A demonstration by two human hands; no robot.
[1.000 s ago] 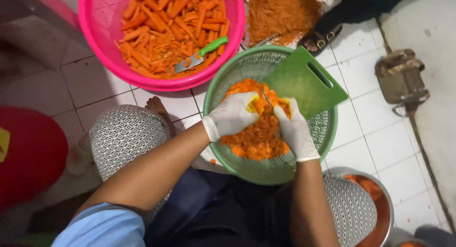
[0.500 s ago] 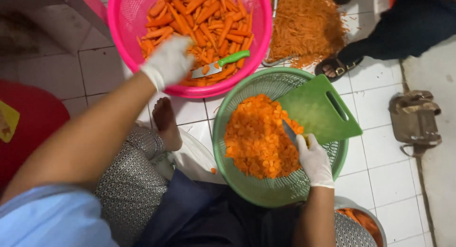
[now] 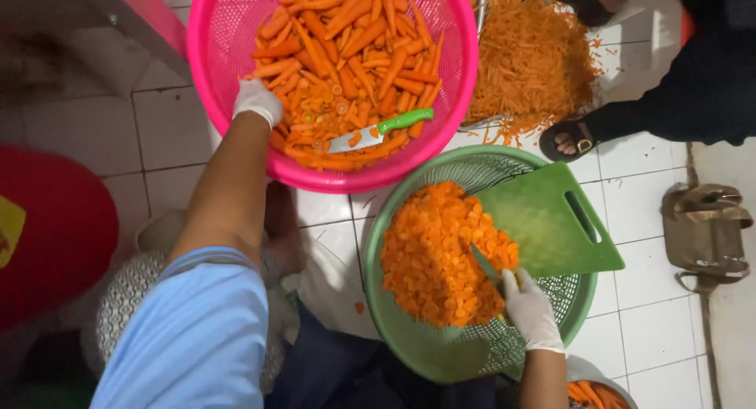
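In the head view, we reach our left hand [image 3: 257,102] into the pink basket [image 3: 213,55] and lay it on the peeled carrots [image 3: 346,55]; its fingers curl down among them, but we cannot tell if they already pinch one. Our right hand [image 3: 529,310] rests at the rim of the green basket [image 3: 441,354], closed around a knife [image 3: 484,266] whose blade lies on the chopped carrot pile [image 3: 433,259], beside the green cutting board [image 3: 551,220]. To do this well, we judge that we should take one straight carrot and keep the blade low and still meanwhile. Compared with half a second ago, the left hand sits lower on the basket's left side, and the right hand keeps its place.
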